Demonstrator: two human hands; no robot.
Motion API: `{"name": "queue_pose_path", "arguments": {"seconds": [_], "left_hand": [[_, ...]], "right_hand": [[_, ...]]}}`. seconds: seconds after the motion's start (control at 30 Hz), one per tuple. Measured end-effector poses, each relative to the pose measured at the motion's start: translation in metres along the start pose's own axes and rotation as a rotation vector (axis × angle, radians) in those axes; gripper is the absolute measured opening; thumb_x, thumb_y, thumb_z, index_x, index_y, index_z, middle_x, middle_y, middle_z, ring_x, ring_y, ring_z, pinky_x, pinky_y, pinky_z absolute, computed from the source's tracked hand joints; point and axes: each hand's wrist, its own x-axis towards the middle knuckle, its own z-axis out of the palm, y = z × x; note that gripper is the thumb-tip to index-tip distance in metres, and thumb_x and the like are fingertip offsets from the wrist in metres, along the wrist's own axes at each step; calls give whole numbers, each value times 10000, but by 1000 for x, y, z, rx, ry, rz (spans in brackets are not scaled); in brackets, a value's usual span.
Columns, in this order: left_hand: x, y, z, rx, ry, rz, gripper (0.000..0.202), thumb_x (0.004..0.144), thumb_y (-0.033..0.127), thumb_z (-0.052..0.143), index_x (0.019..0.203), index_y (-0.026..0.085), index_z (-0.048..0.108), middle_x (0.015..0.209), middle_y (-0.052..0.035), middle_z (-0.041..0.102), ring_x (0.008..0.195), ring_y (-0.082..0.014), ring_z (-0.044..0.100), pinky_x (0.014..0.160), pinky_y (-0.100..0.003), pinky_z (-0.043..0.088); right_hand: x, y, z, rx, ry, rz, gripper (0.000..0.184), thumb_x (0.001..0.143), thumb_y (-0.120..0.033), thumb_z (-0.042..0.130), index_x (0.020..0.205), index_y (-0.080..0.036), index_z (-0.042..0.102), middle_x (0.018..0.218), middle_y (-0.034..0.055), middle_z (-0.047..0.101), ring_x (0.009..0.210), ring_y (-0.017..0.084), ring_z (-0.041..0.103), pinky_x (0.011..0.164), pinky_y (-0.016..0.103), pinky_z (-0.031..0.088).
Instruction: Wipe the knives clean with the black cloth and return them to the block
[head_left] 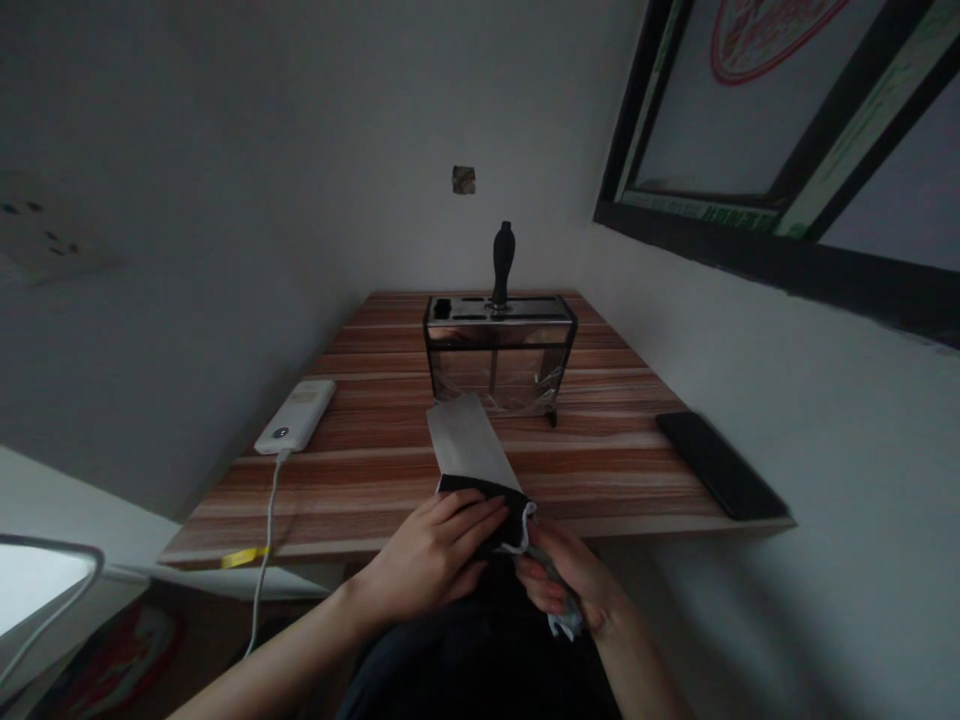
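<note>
A cleaver lies at the near edge of the wooden table (360, 470), its grey blade (469, 440) pointing away and its black handle (495, 500) toward me. My left hand (435, 560) rests closed over the black handle end. Just right of it, my right hand (574, 580) is closed on a crumpled whitish cloth (559, 600) whose edge touches the handle.
A clear knife block (499, 355) with one black-handled knife (502, 262) standing in it sits mid-table. A white power bank (296, 415) with a white cable (266, 540) lies at left, a black phone (720, 465) at right. Walls close in on three sides.
</note>
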Motion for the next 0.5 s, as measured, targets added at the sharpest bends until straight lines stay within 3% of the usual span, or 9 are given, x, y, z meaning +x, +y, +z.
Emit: {"name": "queue_pose_path", "arguments": {"seconds": [0.23,0.33,0.5], "left_hand": [[15,2,4,-30,-45,116,672,770,92,513,1414,50,326,1481,-174,404,1425,-245,263,1144,-422,324],[15,2,4,1,-35,62,745,736,57,499,1444,71,268,1518,-161,342,1441,-227,214,1154,-416,306],[18,4,3,60,60,-68,791,698,18,467,1456,103,254,1534,-132,316,1448,-220,184,1151,-444,300]], "right_hand": [[-4,-8,6,-39,37,-42,470,654,-549,770,716,-206,454,412,-118,460,270,0,235,260,124,177],[-4,-16,5,-111,-10,-54,464,679,-542,758,719,-211,435,422,-126,447,274,0,235,262,121,186],[3,-39,0,-279,-126,68,453,657,-469,797,751,-213,435,465,-123,474,296,-2,262,282,111,220]]}}
